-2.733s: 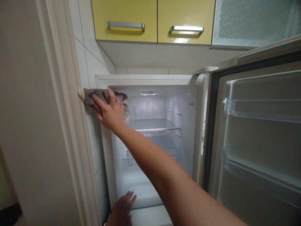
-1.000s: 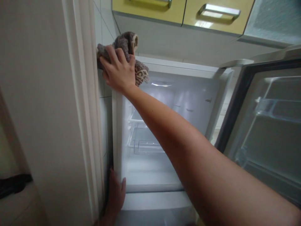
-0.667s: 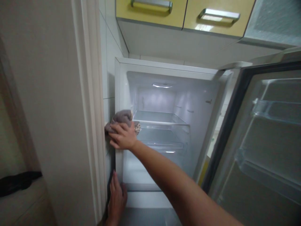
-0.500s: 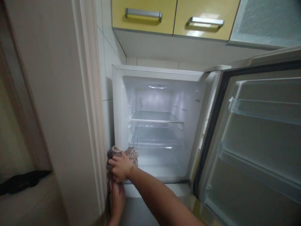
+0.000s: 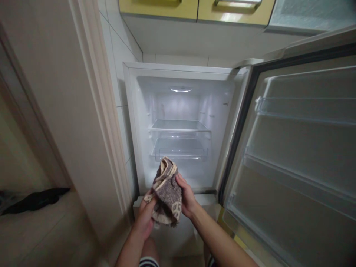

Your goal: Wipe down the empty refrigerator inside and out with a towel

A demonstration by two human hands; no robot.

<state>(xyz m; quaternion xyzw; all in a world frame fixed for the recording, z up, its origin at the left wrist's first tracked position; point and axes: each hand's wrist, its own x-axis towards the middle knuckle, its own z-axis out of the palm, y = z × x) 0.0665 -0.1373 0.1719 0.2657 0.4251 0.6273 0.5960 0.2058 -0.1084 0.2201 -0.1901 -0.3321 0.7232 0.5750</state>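
A grey-brown cloth (image 5: 167, 193) with a cream pattern is bunched up between both of my hands, in front of the open fridge (image 5: 130, 122). My left hand (image 5: 146, 217) grips its lower left side, fingers curled under the fabric. My right hand (image 5: 187, 198) holds its right edge, fingers pressed against it. The cloth hangs clear of the fridge frame, just below the lit compartment. Inside, two clear glass shelves (image 5: 179, 126) carry nothing.
The fridge door (image 5: 292, 155) stands wide open on the right, its clear door racks bare. A cream door frame (image 5: 94, 100) and tiled wall close in the left. Yellow cupboards (image 5: 194, 9) hang overhead. A dark object (image 5: 36, 198) lies on the floor at left.
My right hand slid the cloth down the fridge's left edge from top to bottom, then pulled it away. My left hand left the fridge's lower edge and joined it on the cloth.
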